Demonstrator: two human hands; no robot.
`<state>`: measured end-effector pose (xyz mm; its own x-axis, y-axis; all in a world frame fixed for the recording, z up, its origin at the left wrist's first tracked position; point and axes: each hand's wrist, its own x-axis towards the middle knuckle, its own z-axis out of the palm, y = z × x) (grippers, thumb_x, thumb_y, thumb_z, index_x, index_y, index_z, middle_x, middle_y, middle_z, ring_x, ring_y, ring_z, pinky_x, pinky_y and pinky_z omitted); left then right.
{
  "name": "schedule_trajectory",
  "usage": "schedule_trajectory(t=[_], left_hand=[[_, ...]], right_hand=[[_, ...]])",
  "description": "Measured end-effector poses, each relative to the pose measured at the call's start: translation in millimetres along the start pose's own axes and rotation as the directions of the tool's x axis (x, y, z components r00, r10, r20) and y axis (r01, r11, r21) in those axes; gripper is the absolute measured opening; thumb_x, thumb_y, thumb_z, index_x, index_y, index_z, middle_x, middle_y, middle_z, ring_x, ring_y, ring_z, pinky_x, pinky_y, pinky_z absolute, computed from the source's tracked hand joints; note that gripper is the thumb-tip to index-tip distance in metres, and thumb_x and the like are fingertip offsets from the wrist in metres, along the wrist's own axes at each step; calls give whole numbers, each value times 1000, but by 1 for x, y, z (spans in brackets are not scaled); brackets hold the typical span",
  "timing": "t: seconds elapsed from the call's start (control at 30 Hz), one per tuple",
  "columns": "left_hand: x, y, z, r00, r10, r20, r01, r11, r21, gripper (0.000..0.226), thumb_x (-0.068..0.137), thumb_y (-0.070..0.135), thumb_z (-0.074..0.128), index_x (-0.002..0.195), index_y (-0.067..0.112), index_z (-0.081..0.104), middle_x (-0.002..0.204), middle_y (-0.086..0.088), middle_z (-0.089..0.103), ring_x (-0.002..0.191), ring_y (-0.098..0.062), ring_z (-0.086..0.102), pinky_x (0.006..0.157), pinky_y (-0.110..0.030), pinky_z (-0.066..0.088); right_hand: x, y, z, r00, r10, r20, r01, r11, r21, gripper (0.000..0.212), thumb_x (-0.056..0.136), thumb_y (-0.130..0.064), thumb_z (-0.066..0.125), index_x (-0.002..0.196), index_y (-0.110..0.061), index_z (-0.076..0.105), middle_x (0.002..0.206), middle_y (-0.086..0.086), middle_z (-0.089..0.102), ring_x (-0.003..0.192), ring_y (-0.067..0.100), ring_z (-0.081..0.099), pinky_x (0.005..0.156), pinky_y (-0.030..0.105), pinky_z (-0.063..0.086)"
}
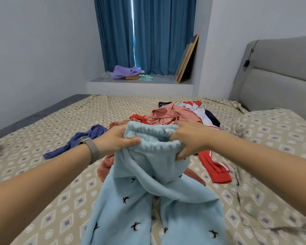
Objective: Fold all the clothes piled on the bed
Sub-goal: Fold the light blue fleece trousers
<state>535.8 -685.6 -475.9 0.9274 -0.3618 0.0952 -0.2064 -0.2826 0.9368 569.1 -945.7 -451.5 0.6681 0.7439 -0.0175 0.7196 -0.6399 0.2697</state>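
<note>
Clothes pile (173,114) is sitting mid-bed, behind both hands; light blue fleece pants (148,200) are being held up in front of it, legs trailing down toward the camera onto the bed (51,200). Both forearms are reaching forward from the lower corners, converging on the waistband. Left hand (117,140) is gripping the left side of the waistband, thumb on top, fingers curled behind the fabric; a grey mesh watch band (93,151) is sitting on that wrist. Right hand (189,137) is gripping the right side, fingers tucked over the elastic edge, thumb pinching lower down. Bed is wearing a beige sheet with a diamond print. Blue garment (78,140) is lying left of the hands, red striped pants (214,165) to the right, pink and navy items stacked in the pile. Grey headboard (281,73) is standing at the right. Farther back: window ledge (162,80) carrying a purple bag (124,71), wooden frames (187,59) leaning on the wall, blue curtains (148,32) closed.
</note>
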Motion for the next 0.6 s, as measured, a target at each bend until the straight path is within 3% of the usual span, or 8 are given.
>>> schedule_trajectory(t=[0.07, 0.17, 0.27, 0.3, 0.37, 0.4, 0.53, 0.6], left_hand=[[0, -4, -4, 999, -11, -43, 10, 1000, -12, 72, 55, 54, 85, 109, 10, 67, 108, -6, 73, 107, -23, 67, 83, -27, 57], [0, -8, 0, 998, -9, -57, 6, 999, -53, 80, 53, 55, 87, 116, 10, 64, 115, -8, 70, 111, -24, 65, 94, -38, 54], [3, -4, 18, 999, 24, -35, -29, 990, -141, 72, 71, 43, 79, 131, 10, 55, 127, -9, 64, 119, -25, 60, 103, -47, 46], [5, -3, 26, 998, 52, -24, -54, 992, -115, 68, 75, 34, 77, 134, 11, 51, 129, -8, 62, 121, -22, 58, 103, -45, 46], [9, 2, 41, 992, 113, -49, -115, 993, -39, 61, 78, 16, 76, 134, 13, 51, 128, -3, 64, 120, -17, 59, 97, -35, 50], [12, 3, 47, 986, 125, -110, -128, 992, -21, 55, 81, 10, 74, 131, 13, 54, 124, -2, 66, 118, -17, 60, 95, -33, 52], [17, 10, 50, 957, 99, -272, -115, 993, -42, 28, 83, 5, 71, 111, 9, 66, 106, -1, 72, 106, -20, 65, 88, -29, 55], [18, 22, 50, 970, 103, -219, -112, 993, -28, 30, 75, 14, 78, 104, 15, 69, 103, 0, 73, 103, -18, 67, 86, -28, 56]], right_hand=[[-10, 9, -5, 998, 63, -29, -43, 892, 449, 52, 63, -58, 82, 99, -23, 65, 112, -6, 56, 104, 12, 50, 92, 29, 43], [-27, 7, -7, 939, 335, -78, -106, 497, 861, 84, 58, -42, 89, 128, -26, 48, 124, -13, 48, 111, -2, 51, 95, 20, 47], [-28, -7, -1, 864, 469, -184, 44, 294, 955, 45, 71, -21, 86, 110, -23, 64, 103, -8, 66, 85, -3, 61, 81, 22, 54], [-25, -12, 2, 833, 510, -213, 83, 265, 961, 31, 73, -19, 85, 101, -20, 70, 97, -4, 71, 84, 1, 64, 80, 27, 55], [-19, -14, 6, 790, 573, -220, 113, 216, 970, 27, 75, -18, 83, 98, -13, 71, 94, -2, 73, 88, 6, 66, 80, 28, 53], [-18, -11, 4, 792, 571, -216, 87, 245, 966, 35, 74, -19, 85, 102, -11, 65, 99, 0, 70, 93, 10, 65, 82, 28, 51], [-17, -1, -20, 928, 339, -156, -146, 713, 686, 119, 56, -44, 91, 146, -27, 16, 143, 1, 40, 130, 16, 42, 104, 32, 39], [-12, -13, -35, 956, 261, -133, -136, 799, 586, 123, 52, -58, 87, 149, -32, 16, 142, -1, 47, 126, 15, 47, 103, 35, 43]])
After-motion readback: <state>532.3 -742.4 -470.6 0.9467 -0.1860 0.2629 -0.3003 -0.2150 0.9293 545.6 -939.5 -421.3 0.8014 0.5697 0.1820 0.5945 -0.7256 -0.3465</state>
